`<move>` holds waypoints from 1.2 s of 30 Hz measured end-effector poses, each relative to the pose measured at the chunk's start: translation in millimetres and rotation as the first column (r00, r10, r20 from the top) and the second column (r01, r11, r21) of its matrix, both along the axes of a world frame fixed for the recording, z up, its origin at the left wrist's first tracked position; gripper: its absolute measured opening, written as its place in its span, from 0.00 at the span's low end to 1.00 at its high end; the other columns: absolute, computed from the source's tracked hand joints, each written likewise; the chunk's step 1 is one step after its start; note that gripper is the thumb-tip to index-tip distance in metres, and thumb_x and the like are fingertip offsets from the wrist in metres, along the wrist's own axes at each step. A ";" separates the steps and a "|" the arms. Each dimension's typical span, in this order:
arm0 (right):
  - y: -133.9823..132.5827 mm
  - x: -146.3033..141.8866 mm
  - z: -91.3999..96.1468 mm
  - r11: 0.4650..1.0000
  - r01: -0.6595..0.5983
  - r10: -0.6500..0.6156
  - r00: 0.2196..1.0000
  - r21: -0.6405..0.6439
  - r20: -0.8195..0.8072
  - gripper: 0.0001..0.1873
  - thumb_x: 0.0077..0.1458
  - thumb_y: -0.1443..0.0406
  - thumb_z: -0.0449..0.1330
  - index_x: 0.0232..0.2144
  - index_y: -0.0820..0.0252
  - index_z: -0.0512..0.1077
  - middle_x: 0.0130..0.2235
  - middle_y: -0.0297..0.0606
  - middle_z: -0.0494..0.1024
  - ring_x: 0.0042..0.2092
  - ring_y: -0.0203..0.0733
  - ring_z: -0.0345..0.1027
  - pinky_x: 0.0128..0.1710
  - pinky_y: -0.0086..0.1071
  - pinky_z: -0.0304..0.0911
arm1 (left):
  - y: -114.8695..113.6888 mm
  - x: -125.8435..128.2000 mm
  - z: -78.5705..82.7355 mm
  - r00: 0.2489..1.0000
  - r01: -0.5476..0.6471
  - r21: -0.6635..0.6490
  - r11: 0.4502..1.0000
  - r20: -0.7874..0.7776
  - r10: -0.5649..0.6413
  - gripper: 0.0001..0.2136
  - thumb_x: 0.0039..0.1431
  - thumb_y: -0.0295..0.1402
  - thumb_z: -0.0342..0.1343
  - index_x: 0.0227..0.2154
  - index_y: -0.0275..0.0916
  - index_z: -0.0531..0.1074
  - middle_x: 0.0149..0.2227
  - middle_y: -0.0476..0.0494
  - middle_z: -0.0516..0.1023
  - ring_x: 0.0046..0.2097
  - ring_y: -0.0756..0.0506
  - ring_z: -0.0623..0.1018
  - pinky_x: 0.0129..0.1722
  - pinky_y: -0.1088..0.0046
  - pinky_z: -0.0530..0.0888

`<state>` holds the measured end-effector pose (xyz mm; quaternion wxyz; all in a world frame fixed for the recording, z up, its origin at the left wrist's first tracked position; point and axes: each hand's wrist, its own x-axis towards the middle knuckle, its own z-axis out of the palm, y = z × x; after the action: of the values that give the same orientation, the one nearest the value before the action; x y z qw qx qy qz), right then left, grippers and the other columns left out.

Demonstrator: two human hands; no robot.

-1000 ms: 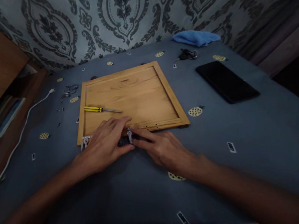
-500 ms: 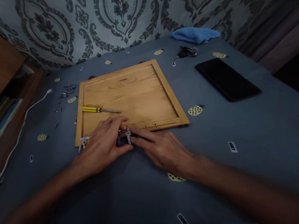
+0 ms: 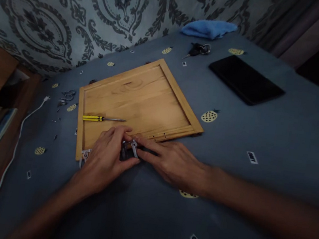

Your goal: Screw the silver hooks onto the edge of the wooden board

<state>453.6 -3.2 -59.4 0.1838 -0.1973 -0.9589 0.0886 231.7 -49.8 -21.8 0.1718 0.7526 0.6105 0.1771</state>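
A wooden cabinet door with a raised frame lies flat on the table. My left hand curls over its near edge, thumb and fingers around a metal hinge. From the other side, my right hand has its fingertips closed on the same hinge; their exact contact is partly hidden. Another hinge sits at the door's near left corner, beside my left wrist. On the panel rests a screwdriver with a yellow and black handle, its shaft pointing right.
Right of the door lies a black tablet-like slab; behind it are keys and a blue cloth. Small metal pieces and a white cable lie to the left. A patterned wall covering rises behind the table.
The view has shifted slightly. Both hands stay at the same hinge with nearly the same finger positions; nothing has been let go.
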 end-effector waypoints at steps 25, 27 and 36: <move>2.1 -3.7 4.1 0.999 -0.005 0.006 1.000 -0.042 0.017 0.22 0.56 0.77 0.59 0.51 0.60 0.77 0.63 0.48 0.75 0.34 0.41 0.79 0.29 0.34 0.72 | 11.2 -29.2 22.4 0.990 0.133 0.022 0.991 -0.039 -0.132 0.27 0.60 0.41 0.68 0.60 0.48 0.66 0.53 0.43 0.80 0.54 0.38 0.80 0.52 0.58 0.77; 2.3 -3.6 4.9 1.000 -0.003 0.003 1.000 -0.026 0.023 0.22 0.54 0.78 0.59 0.50 0.60 0.77 0.61 0.47 0.77 0.33 0.40 0.78 0.28 0.34 0.71 | 22.4 -54.5 32.8 0.991 0.105 0.048 0.993 -0.093 -0.100 0.16 0.68 0.43 0.58 0.55 0.48 0.71 0.51 0.44 0.81 0.53 0.39 0.80 0.52 0.58 0.76; 2.9 -3.3 6.2 1.000 -0.017 0.018 0.999 -0.015 0.042 0.23 0.55 0.78 0.58 0.51 0.61 0.76 0.60 0.47 0.78 0.35 0.42 0.79 0.29 0.34 0.72 | 46.8 -107.4 29.9 0.869 -0.090 -0.052 0.995 -0.492 0.053 0.20 0.65 0.36 0.47 0.55 0.40 0.74 0.55 0.35 0.79 0.58 0.30 0.74 0.57 0.45 0.72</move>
<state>450.2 -0.3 -53.2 0.1613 -0.1920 -0.9636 0.0931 124.2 -2.9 8.1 0.0325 0.7430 0.6675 -0.0353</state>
